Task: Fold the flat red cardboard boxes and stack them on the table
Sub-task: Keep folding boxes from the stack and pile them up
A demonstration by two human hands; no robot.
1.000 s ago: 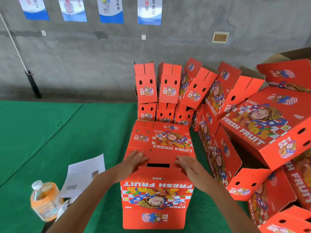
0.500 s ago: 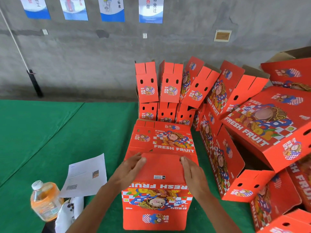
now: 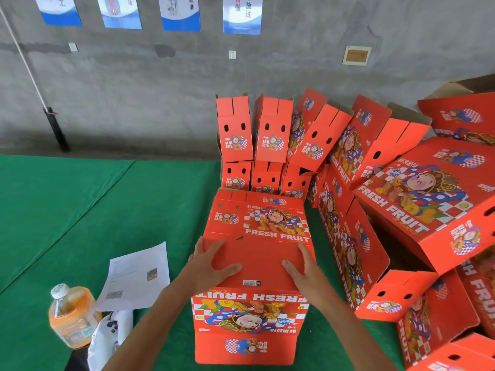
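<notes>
Green table covering (image 3: 80, 210) spread wide under everything, grey concrete wall (image 3: 134, 89) behind with posters (image 3: 242, 14) along its top edge. Heaped along the right, a pile of folded red boxes (image 3: 428, 204), tilted and leaning on one another; against the wall, more of them stood on end in rows (image 3: 267, 135). Front and centre on the green, the red box in hand (image 3: 249, 314), "FRESH FRUIT" printed upside down on its near face, plain red top panel facing up, and just behind it a flat red carton (image 3: 257, 218) lying printed side up. Both forearms reaching in from the bottom edge, angled toward each other. Left hand (image 3: 211, 263) flat on the left of the top panel, fingers spread and straight, thumb pointing inward: pressing, not clenching. Right hand (image 3: 302, 269) flat on the right side, fingers extended along the edge, thumb inward as well, likewise pressing with nothing clasped. Off to the left, a white printed sheet (image 3: 136, 277), then an orange drink bottle (image 3: 71, 314) with a white cap, near the bottom corner.
</notes>
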